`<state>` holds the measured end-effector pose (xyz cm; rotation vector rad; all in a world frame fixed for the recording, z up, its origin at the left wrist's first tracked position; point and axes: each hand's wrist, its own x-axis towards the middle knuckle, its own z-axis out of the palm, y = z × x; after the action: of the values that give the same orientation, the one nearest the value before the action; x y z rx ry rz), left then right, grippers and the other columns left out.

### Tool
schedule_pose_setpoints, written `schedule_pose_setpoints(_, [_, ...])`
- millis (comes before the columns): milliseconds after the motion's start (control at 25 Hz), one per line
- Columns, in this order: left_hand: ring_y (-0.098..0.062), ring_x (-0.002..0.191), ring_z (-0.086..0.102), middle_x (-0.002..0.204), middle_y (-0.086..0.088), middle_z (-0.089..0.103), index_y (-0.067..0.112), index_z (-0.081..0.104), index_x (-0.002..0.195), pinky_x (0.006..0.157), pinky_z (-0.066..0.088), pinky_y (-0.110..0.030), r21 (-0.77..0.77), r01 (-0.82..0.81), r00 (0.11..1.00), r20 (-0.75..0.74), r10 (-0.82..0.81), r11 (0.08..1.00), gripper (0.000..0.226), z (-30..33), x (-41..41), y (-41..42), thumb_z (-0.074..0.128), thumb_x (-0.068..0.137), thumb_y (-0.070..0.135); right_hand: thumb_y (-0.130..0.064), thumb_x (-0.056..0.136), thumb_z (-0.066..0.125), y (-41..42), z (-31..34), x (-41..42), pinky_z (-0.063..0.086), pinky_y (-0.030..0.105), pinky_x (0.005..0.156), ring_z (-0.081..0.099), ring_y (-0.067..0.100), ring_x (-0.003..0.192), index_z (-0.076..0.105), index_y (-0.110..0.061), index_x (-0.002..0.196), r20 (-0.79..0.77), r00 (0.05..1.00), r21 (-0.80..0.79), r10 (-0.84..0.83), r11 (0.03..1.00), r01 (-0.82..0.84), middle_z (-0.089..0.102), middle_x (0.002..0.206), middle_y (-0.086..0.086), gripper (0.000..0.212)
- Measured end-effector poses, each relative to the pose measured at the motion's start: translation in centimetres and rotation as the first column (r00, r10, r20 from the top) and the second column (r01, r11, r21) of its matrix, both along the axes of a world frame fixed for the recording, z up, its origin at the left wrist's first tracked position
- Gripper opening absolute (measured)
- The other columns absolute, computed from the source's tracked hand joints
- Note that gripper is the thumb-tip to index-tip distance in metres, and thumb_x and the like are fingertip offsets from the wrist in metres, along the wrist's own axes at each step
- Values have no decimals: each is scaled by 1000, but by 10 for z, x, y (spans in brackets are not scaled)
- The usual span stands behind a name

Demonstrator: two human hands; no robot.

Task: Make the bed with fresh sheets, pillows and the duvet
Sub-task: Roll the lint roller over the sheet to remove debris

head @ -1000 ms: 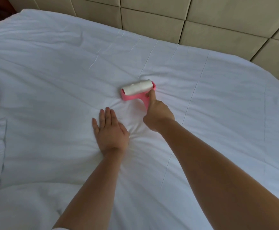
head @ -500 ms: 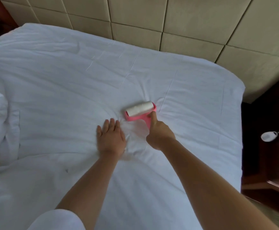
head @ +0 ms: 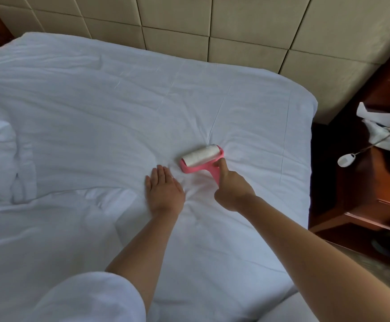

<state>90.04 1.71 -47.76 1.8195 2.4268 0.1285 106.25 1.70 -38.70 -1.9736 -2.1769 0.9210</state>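
Note:
A white sheet covers the bed, creased around my hands. My right hand grips the pink handle of a lint roller, index finger stretched along the handle; its white roll lies on the sheet. My left hand presses flat on the sheet just left of the roller, fingers straight. A bunched white duvet or pillow lies at the left edge.
A beige padded headboard runs behind the bed. To the right stands a dark wooden nightstand with white papers and a small white device on a cord. The bed's right edge drops off near it.
The roller and both hands have moved toward the near right part of the bed. My view has shifted right, bringing the nightstand into sight.

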Motion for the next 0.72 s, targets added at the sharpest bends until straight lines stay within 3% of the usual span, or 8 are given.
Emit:
schedule_pose_setpoints(120, [-26, 140, 32, 149, -15, 37, -1, 39, 142, 116, 18, -40, 88, -14, 1000, 14, 13, 996, 61, 4, 18, -20, 17, 92, 26, 2, 77, 41, -17, -6, 8, 34, 29, 56, 49, 24, 70, 8, -23, 147, 26, 1000, 28, -7, 1000, 6, 46, 74, 3, 81])
schedule_pose_setpoints(200, [-31, 122, 54, 128, -21, 58, -7, 59, 122, 109, 36, -39, 190, 44, 996, 67, -58, 981, 56, -2, 32, -41, 27, 87, 24, 2, 77, 41, -15, -7, 7, 35, 29, 58, 49, 24, 71, 9, -22, 147, 23, 1000, 34, -6, 999, 5, 48, 76, 3, 81])
schedule_pose_setpoints(240, [-33, 115, 59, 120, -22, 63, -9, 64, 114, 106, 38, -39, 227, 86, 989, 101, -111, 970, 53, -5, 36, -48, 31, 86, 22, 1, 78, 42, -9, -6, 3, 37, 31, 61, 49, 25, 74, 8, -21, 148, 13, 1000, 32, -7, 999, 6, 50, 81, 5, 81])
schedule_pose_setpoints(400, [-34, 102, 65, 106, -22, 68, -9, 69, 102, 98, 46, -36, 279, 105, 952, 248, -177, 955, 44, -1, 38, -53, 37, 86, 16, -1, 79, 46, 27, -4, -12, 37, 32, 68, 47, 26, 80, 5, -17, 150, -9, 1000, 36, 4, 999, -3, 49, 92, 9, 84])
schedule_pose_setpoints(720, [-31, 97, 68, 101, -19, 70, -8, 72, 95, 93, 41, -30, 316, 218, 921, 246, -302, 923, 39, 0, 31, -56, 41, 84, 13, 5, 73, 41, -13, -14, 11, 33, 30, 53, 50, 28, 67, 20, -20, 139, -78, 996, 58, -36, 998, 41, 54, 80, 10, 73])
